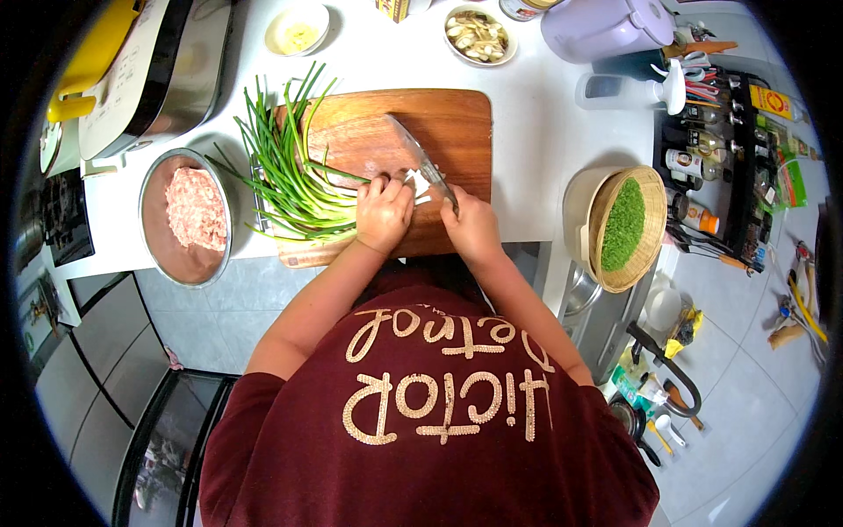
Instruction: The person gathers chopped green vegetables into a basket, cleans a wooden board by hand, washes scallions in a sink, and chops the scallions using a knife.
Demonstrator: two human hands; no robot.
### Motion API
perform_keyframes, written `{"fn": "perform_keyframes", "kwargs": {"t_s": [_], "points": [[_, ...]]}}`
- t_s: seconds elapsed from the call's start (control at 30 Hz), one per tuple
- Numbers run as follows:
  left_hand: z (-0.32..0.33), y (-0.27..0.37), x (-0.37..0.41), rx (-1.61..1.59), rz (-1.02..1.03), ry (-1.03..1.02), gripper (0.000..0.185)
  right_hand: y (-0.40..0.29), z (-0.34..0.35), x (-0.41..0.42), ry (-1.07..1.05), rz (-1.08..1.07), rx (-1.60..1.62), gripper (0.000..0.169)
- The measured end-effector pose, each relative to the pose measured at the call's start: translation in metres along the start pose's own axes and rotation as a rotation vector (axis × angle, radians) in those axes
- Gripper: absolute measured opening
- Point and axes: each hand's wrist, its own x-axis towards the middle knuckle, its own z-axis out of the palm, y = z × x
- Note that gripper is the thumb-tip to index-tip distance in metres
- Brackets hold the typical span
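My left hand (384,212) presses a bundle of green onions (296,171) against a wooden cutting board (454,132). Their green tops fan out to the left, past the board's edge. In my right hand (473,224) is the handle of a kitchen knife (416,149), its blade pointing away from me and to the left. Cut white onion pieces (419,186) lie between my left hand and the blade. My left fingertips are curled, and the onion ends beneath them are partly hidden.
A metal bowl of raw ground meat (195,207) stands left of the board. To the right, a woven basket (642,280) of chopped greens leans in a beige container (579,204). Behind are a bowl of minced garlic (298,38), a bowl of sliced mushrooms (477,37) and a spray bottle (619,91).
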Motion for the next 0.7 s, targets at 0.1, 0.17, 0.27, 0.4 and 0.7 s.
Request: {"fn": "perform_keyframes", "kwargs": {"t_s": [0.1, 0.17, 0.27, 0.4, 0.7], "points": [[0.002, -0.002, -0.004, 0.014, -0.013, -0.028, 0.011, -0.003, -0.018, -0.009, 0.049, 0.004, 0.024, 0.034], [0.0, -0.001, -0.004, 0.022, -0.021, -0.05, 0.01, -0.001, -0.019, -0.009, -0.007, 0.041, -0.026, 0.034], [0.001, 0.0, 0.001, -0.006, -0.01, 0.005, 0.009, 0.0, -0.017, -0.005, -0.045, 0.078, -0.078, 0.034], [0.004, -0.002, -0.003, 0.025, -0.01, -0.022, 0.011, 0.006, -0.009, -0.004, -0.043, 0.083, -0.102, 0.033], [0.002, 0.0, -0.004, 0.013, -0.015, -0.018, 0.008, 0.003, -0.007, -0.012, -0.039, 0.039, -0.161, 0.033]]}}
